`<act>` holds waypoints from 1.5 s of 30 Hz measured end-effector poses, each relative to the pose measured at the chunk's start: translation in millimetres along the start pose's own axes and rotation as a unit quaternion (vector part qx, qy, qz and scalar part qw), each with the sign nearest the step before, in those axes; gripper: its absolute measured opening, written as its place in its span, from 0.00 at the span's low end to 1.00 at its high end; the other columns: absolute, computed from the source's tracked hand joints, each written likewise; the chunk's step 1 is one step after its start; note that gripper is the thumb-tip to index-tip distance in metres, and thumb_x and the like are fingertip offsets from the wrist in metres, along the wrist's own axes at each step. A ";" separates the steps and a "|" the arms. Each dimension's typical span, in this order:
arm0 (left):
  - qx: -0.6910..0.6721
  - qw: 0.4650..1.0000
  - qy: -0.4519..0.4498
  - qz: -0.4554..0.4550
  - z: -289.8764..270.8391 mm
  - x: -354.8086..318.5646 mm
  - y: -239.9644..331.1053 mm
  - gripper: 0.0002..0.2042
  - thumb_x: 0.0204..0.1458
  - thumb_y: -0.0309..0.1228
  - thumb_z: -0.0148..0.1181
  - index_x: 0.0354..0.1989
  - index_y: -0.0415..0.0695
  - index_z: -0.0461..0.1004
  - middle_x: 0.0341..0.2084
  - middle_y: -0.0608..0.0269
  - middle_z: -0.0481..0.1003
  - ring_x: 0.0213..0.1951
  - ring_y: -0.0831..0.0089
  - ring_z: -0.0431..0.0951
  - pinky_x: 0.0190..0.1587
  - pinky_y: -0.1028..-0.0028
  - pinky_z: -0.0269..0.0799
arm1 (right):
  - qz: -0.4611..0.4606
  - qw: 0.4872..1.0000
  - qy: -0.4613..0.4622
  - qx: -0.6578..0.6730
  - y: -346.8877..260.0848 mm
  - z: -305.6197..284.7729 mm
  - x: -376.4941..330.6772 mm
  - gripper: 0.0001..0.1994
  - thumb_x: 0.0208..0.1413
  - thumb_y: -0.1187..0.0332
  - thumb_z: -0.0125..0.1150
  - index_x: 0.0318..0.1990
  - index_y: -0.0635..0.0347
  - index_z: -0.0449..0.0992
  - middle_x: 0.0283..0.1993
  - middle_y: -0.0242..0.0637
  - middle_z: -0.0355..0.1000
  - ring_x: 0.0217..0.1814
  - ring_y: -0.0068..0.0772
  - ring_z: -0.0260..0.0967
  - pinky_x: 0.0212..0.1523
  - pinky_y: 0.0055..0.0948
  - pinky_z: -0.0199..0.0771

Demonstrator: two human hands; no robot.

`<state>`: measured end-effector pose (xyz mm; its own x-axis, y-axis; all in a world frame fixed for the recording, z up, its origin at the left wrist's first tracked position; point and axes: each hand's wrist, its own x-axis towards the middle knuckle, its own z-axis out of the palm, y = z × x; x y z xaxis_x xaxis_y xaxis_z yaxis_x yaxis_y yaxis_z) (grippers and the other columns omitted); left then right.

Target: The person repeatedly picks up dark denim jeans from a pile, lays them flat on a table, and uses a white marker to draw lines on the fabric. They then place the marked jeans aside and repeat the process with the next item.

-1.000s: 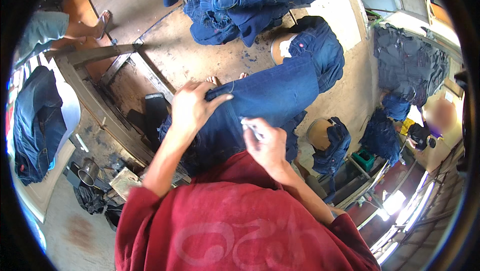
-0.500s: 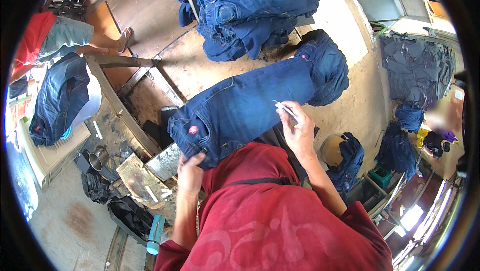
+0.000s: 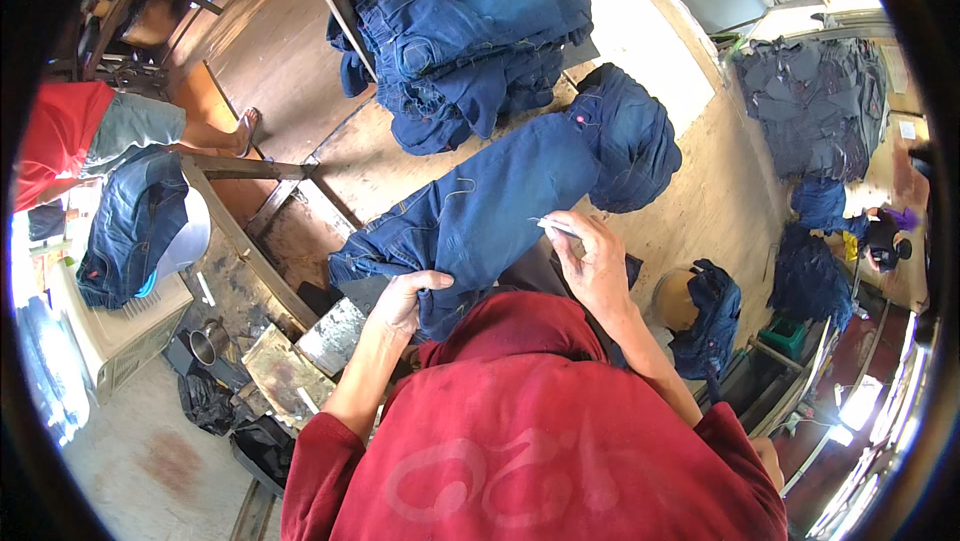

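Looking down from the head camera, the person's lap carries a pair of blue denim jeans [image 3: 500,186], stretched slantwise in front of the maroon shirt [image 3: 520,421], the far end meeting a bunched denim garment [image 3: 640,141]. The left hand [image 3: 400,305] has its grip closed on the near edge, thumb laid flat over the cloth, the other fingers mostly out of sight. The right hand [image 3: 598,263] keeps its grip pinched around a small pale metal tool [image 3: 560,228], probably thread snips, its tip just beside or over the denim; contact cannot be told.

The jeans should handle as soft, fairly weighty cloth: floppy across the legs, stiffer along seams and waistband, neither slippery nor fragile. A doubled seam or the waistband edge looks the surest hold; a single layer would sag and wrinkle.

Among the containers, a green plastic basket [image 3: 791,348] sits low at right, its contents too small to make out. At left stands a metal mug [image 3: 206,353], its inside dark and unreadable, with a crumpled black plastic bag [image 3: 205,406] near it, whose contents are hidden.
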<state>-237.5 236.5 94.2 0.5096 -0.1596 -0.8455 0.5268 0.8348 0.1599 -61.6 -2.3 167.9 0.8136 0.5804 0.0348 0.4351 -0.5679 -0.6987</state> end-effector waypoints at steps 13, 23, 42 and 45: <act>-0.030 0.994 -0.007 0.109 -24.4 -23.1 -18.2 0.13 0.44 0.18 0.66 0.40 0.27 0.85 0.42 0.42 0.87 0.46 0.53 0.88 0.59 0.58 0.84 | 0.026 0.999 -0.036 0.018 -23.0 15.1 -19.2 0.06 0.67 0.76 0.68 0.49 0.61 0.85 0.44 0.43 0.86 0.44 0.45 0.86 0.44 0.38 0.83; 0.011 0.994 0.012 0.112 -16.1 -34.7 -12.2 0.21 0.45 0.15 0.65 0.52 0.25 0.83 0.49 0.42 0.86 0.52 0.53 0.87 0.63 0.58 0.82 | 0.005 1.000 -0.019 0.022 -34.3 19.3 -17.6 0.05 0.69 0.71 0.65 0.48 0.55 0.84 0.43 0.38 0.86 0.43 0.49 0.83 0.44 0.43 0.81; -0.025 0.993 -0.018 0.116 -25.9 -36.5 -17.3 0.17 0.48 0.18 0.68 0.49 0.26 0.83 0.44 0.45 0.87 0.46 0.56 0.89 0.57 0.58 0.86 | -0.084 0.996 -0.033 0.005 -52.2 32.1 -21.3 0.05 0.63 0.74 0.70 0.45 0.56 0.86 0.44 0.33 0.86 0.37 0.42 0.80 0.43 0.37 0.80; -0.031 0.993 -0.035 0.110 -30.0 -33.8 -19.8 0.16 0.49 0.18 0.68 0.48 0.27 0.83 0.45 0.45 0.87 0.45 0.57 0.89 0.56 0.59 0.86 | -0.091 0.995 -0.038 0.001 -59.5 31.1 -22.5 0.04 0.64 0.73 0.69 0.44 0.54 0.84 0.41 0.33 0.85 0.37 0.44 0.79 0.42 0.40 0.79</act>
<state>-285.5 241.2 104.3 0.6549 -0.0051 -0.7557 0.3562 0.8840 0.3027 -117.8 36.6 186.4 0.6891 0.7167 0.1071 0.5724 -0.4478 -0.6869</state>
